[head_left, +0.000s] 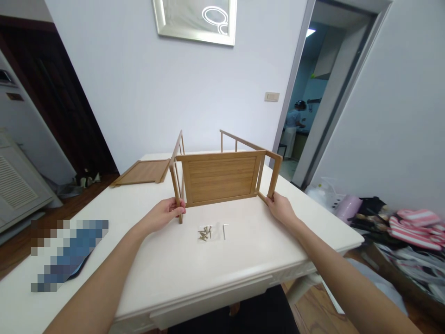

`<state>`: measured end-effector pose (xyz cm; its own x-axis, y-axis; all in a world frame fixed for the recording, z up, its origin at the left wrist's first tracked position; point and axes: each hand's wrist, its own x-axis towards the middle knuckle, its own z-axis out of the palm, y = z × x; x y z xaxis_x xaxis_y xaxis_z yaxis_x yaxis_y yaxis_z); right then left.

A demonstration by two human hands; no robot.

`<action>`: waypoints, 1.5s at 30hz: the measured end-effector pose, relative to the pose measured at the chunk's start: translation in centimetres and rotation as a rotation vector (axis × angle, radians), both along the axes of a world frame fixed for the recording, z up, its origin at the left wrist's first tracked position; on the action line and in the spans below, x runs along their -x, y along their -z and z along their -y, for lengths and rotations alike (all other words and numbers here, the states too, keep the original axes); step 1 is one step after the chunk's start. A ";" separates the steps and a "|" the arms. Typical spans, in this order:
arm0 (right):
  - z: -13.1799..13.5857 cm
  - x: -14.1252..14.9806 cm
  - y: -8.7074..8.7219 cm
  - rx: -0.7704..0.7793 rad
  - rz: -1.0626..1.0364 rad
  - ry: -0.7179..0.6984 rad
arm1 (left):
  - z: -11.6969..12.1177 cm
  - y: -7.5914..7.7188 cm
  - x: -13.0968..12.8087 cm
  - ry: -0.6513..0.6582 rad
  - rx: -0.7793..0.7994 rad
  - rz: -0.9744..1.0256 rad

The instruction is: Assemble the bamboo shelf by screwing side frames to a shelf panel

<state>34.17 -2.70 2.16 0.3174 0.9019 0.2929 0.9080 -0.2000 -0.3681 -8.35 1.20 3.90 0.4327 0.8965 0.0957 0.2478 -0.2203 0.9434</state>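
Two wooden side frames stand on the white table with a slatted wooden panel upright between them. My left hand is closed around the lower front post of the left side frame. On the other side, my right hand grips the lower front corner of the right side frame. Between my hands lie a small clear bag of screws and a thin L-shaped hex key. A second wooden panel rests flat at the back left of the table.
At the table's left lies a pixelated blue object. A framed picture or mirror hangs on the wall above. Bags and folded clothes are heaped on the right. Through the doorway, a person stands in another room.
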 end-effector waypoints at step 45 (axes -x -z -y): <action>5.2 15.7 -0.4 -0.009 0.027 -0.912 | -2.8 1.1 4.5 -0.248 -0.080 -0.091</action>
